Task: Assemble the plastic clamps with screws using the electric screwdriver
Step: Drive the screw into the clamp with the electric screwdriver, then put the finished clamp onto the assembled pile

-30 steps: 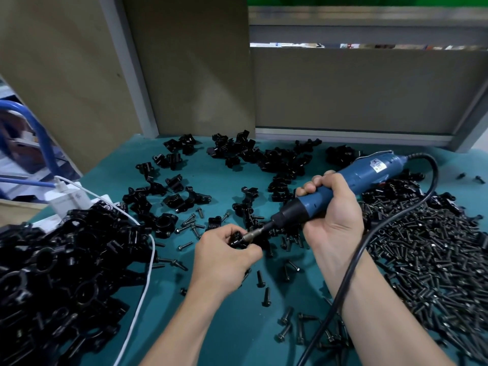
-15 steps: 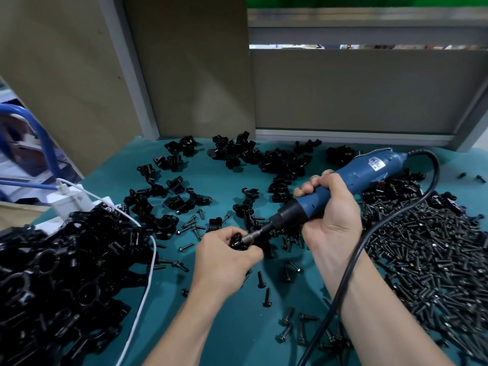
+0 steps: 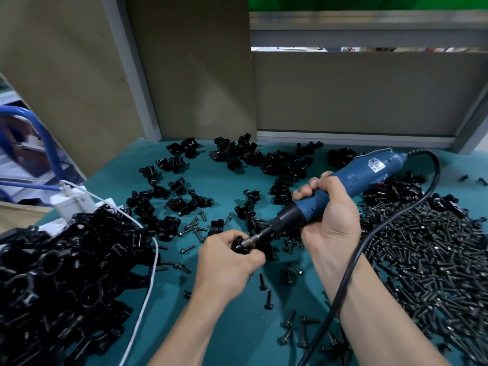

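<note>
Teal bench (image 3: pixel 303 299) — clamp (image 3: pixel 239 244) held in left hand (image 3: pixel 227 265).

screwdriver (image 3: pixel 353 180): blue | clamps (image 3: pixel 182 204): black | screws (image 3: pixel 435 254): black | table (image 3: pixel 224 180): teal

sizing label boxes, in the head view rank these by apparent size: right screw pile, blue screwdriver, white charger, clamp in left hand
1. screw pile
2. blue screwdriver
3. white charger
4. clamp, mostly hidden in the left hand, so its place against the charger is unsure
</note>
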{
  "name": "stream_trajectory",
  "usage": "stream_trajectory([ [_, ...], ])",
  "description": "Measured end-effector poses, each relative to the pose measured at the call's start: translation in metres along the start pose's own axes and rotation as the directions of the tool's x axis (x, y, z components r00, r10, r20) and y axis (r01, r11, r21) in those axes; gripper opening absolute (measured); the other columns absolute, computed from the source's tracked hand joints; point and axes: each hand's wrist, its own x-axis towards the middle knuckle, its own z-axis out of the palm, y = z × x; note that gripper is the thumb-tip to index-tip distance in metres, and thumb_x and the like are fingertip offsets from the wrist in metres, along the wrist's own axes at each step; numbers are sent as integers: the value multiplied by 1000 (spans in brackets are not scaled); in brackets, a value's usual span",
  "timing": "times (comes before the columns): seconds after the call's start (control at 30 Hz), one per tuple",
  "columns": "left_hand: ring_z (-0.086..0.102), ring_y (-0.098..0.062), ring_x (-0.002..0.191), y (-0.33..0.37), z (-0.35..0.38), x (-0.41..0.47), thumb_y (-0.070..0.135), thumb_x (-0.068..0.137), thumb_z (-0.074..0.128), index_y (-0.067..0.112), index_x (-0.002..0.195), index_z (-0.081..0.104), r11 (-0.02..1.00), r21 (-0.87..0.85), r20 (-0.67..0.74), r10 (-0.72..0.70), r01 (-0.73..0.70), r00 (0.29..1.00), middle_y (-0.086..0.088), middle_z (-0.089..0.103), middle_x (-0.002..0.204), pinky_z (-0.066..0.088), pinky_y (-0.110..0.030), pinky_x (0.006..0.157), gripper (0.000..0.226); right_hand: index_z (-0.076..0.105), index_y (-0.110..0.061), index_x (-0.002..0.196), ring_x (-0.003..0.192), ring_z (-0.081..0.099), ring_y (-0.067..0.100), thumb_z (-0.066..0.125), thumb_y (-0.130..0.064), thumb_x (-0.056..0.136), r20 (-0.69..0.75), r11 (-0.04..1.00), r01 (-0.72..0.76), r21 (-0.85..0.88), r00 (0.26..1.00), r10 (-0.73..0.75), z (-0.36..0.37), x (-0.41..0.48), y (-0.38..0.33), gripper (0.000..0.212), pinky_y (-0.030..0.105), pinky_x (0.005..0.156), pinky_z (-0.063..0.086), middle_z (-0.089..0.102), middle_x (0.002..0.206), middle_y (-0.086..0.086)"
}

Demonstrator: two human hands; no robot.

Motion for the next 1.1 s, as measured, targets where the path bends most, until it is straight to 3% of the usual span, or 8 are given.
stream_trajectory([
  [0.37, 36, -14, 42, 3, 0, -2, 28, 56, 70, 23, 72, 72, 997, -37, 58, -63, 65, 996, 7, 50, 50, 29, -20, 42, 17, 52, -13, 96, 55, 49, 15, 46, 8, 88, 106, 999, -26, -36, 994, 30, -1, 0, -4, 23, 29, 57, 50, 49, 69, 3],
  [0.6, 41, -17, 55, 19, -5, -7, 22, 63, 76, 32, 91, 78, 986, -139, 251, -52, 89, 967, 7, 66, 76, 33, -25, 53, 30, 49, -13, 97, 57, 49, 16, 52, 1, 82, 141, 998, -14, -57, 990, 22, 7, -7, -34, 21, 28, 62, 50, 48, 70, 3],
  [0.7, 40, -18, 57, 24, -5, -11, 21, 65, 76, 29, 90, 79, 985, -124, 335, -71, 119, 940, 6, 61, 69, 31, -27, 53, 27, 50, -14, 97, 55, 47, 15, 46, 1, 90, 123, 996, 39, -83, 992, -29, 8, -19, -44, 17, 27, 60, 47, 48, 68, 2],
  [0.77, 49, -18, 62, 27, -16, -12, 22, 64, 75, 28, 86, 80, 980, -133, 267, -111, 150, 957, -2, 68, 73, 37, -26, 57, 24, 51, -14, 96, 54, 48, 14, 46, 1, 93, 69, 993, 41, -113, 997, -34, 9, -24, -57, 16, 25, 58, 48, 49, 68, 1],
  [0.87, 54, -12, 57, 31, -32, -13, 15, 74, 75, 30, 81, 79, 942, -267, 19, -205, 202, 979, -2, 75, 81, 42, -24, 54, 18, 54, -13, 97, 53, 54, 15, 59, -5, 95, -129, 958, 15, -287, 990, -54, 7, -22, -83, 10, 27, 57, 52, 55, 67, 1],
  [1.0, 48, -11, 51, 52, -35, -23, 11, 97, 62, 16, 99, 70, 804, -553, 33, -241, 218, 970, -9, 68, 89, 34, -20, 42, 10, 52, -12, 102, 57, 66, 22, 63, -6, 93, -243, 683, -162, -712, 970, -23, 1, -23, -90, 16, 40, 63, 59, 66, 74, 12],
  [1.03, 50, -12, 53, 58, -37, -27, 11, 100, 57, 13, 102, 67, 737, -639, 64, -235, 221, 970, -11, 66, 93, 34, -21, 43, 10, 52, -11, 102, 61, 68, 27, 62, -6, 93, -231, 541, -184, -821, 973, -20, -3, -26, -85, 14, 45, 68, 60, 66, 82, 18],
  [1.1, 53, -17, 58, 69, -45, -36, 10, 105, 47, 10, 102, 62, 515, -828, 116, -226, 220, 967, -14, 65, 95, 36, -23, 44, 15, 56, -10, 104, 75, 68, 35, 67, -22, 92, -157, 48, -154, -987, 985, -74, -9, -30, -73, 20, 50, 76, 59, 67, 94, 21],
])
